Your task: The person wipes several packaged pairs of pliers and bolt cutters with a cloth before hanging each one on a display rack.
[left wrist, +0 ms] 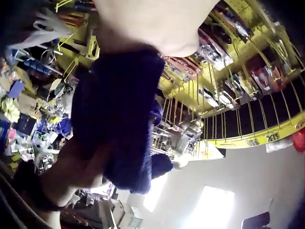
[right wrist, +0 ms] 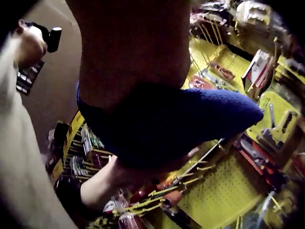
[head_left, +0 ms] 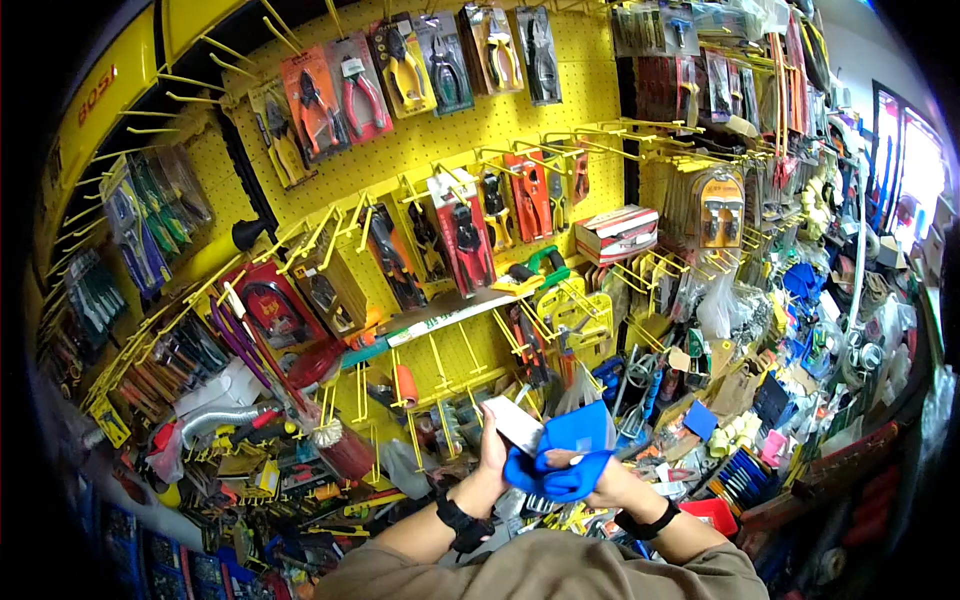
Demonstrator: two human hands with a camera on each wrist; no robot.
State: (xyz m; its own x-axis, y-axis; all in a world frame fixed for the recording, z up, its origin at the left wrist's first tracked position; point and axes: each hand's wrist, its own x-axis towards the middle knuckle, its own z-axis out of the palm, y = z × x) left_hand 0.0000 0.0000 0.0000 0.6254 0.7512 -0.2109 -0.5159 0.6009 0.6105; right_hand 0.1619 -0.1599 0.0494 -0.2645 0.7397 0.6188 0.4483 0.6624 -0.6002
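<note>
My left hand (head_left: 490, 462) grips a flat white rectangular piece (head_left: 514, 424), its thumb along the near edge. A bright blue fuzzy cloth (head_left: 578, 432) lies against the right end of that piece. My right hand (head_left: 608, 486) holds the cloth bunched, with some fingers showing through its folds. In the left wrist view the cloth (left wrist: 119, 119) looks dark and covers much of the work, the right hand (left wrist: 78, 167) behind it. The right wrist view has the cloth (right wrist: 167, 124) between both hands, with the left hand (right wrist: 124, 174) below it.
A yellow pegboard (head_left: 560, 90) with long hooks and packaged pliers (head_left: 465, 235) rises in front. A narrow shelf (head_left: 430, 318) juts out above the hands. Heaped tools and packets fill the counter below; a red tray (head_left: 710, 516) stands by the right forearm.
</note>
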